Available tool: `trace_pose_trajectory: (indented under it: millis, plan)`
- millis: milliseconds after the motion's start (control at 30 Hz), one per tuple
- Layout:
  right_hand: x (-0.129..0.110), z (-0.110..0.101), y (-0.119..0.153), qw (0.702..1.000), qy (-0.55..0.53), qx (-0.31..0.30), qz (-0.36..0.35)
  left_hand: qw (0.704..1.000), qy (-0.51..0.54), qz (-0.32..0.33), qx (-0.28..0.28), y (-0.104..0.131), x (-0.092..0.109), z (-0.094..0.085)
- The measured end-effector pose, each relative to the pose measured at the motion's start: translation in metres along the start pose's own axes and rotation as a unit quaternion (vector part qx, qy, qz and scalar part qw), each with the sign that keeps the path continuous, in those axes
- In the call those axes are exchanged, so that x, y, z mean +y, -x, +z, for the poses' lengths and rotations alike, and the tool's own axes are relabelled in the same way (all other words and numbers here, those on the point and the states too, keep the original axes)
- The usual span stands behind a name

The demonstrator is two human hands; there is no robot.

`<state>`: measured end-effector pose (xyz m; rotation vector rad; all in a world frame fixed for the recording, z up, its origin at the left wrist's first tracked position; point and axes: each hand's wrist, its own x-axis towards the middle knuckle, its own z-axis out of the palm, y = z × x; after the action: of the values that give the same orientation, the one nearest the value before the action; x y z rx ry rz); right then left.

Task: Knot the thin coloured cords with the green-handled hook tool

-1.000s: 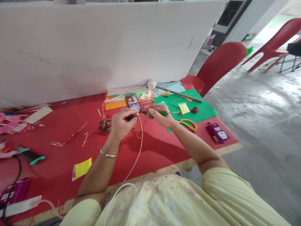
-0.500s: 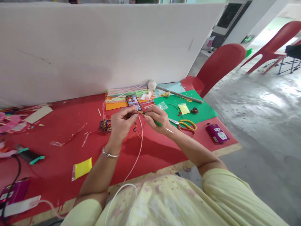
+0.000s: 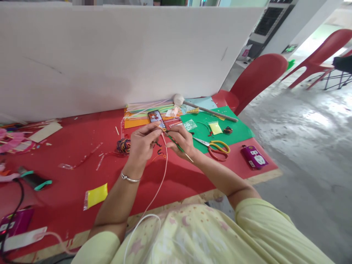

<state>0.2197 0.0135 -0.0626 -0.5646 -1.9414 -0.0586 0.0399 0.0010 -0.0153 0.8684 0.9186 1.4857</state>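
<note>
My left hand (image 3: 142, 143) pinches multicoloured yarn (image 3: 160, 154), whose loose dark and orange strands hang below the fingers. Closed round a thin crochet hook (image 3: 176, 143) with a green grip, my right hand (image 3: 183, 138) is close beside the left. The hook's tip meets the yarn between the two hands, where fingers partly hide it. A ball of the same yarn (image 3: 123, 146) lies left of my left hand. Just beyond my fingers is a phone (image 3: 156, 117) with a lit picture. A pale cord (image 3: 162, 179) runs down from near my hands towards my shirt.
Scissors (image 3: 220, 148) lie right of my right hand, by a green sheet (image 3: 242, 134). A purple box (image 3: 254, 157) sits near the right edge. Straws (image 3: 148, 106) lie before the white partition (image 3: 110, 55). A yellow packet (image 3: 97, 196) is near my left forearm.
My right hand has shifted slightly left and turned, so the hook slants more steeply downward. More of the scissors shows. The left hand has barely moved.
</note>
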Motion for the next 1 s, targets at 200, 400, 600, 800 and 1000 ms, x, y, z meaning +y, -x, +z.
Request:
trace_pose_trajectory:
  millis: [200, 400, 600, 800, 1000]
  plan:
    - [0.014, -0.003, -0.002, 0.994, 0.056, -0.012, -0.092, 0.990, 0.029, -0.112, -0.081, -0.004, 0.009, -0.009]
    - [0.024, -0.014, -0.012, 0.983, 0.115, -0.087, -0.117, 0.993, -0.033, -0.087, -0.067, -0.007, 0.009, -0.014]
    - [0.028, -0.025, -0.015, 0.962, 0.170, -0.114, -0.183, 0.986, -0.149, -0.042, -0.062, -0.010, 0.013, -0.019]
    - [0.022, -0.034, -0.013, 0.956, 0.177, -0.161, -0.172, 0.972, -0.220, -0.025, -0.083, -0.014, 0.013, -0.025]
    - [0.016, -0.040, -0.013, 0.958, 0.146, -0.201, -0.143, 0.963, -0.251, -0.023, -0.098, -0.017, 0.012, -0.026]
